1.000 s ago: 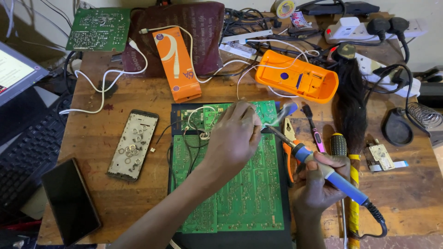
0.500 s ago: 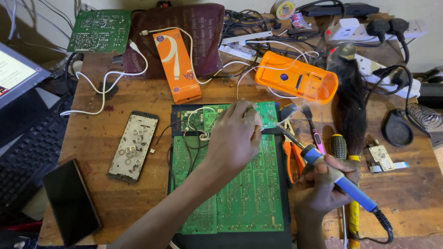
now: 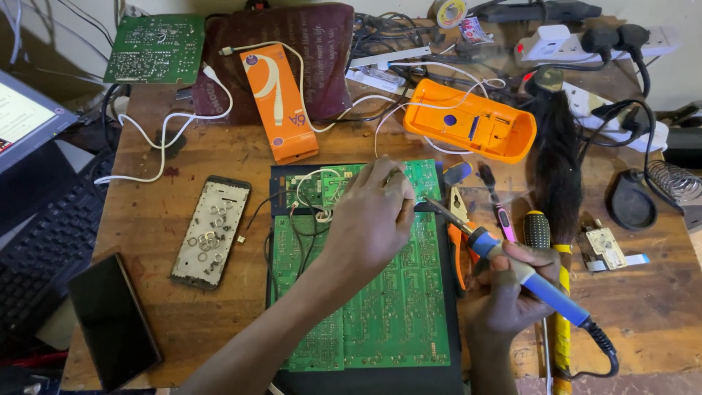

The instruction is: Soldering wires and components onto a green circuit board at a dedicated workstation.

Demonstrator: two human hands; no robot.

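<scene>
Green circuit board (image 3: 380,307) under left hand (image 3: 373,212), grip unclear | right hand (image 3: 504,292) clasps soldering iron (image 3: 512,263) | pliers (image 3: 459,234) beside | tip contact hidden

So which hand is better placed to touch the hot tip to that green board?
Probably the right hand: it grips the soldering iron, tip aimed at the green board. The left hand rests on it.

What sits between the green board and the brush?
In the head view, orange-handled pliers, a small pink tool and a screwdriver lie between the green board and the brush.
</scene>
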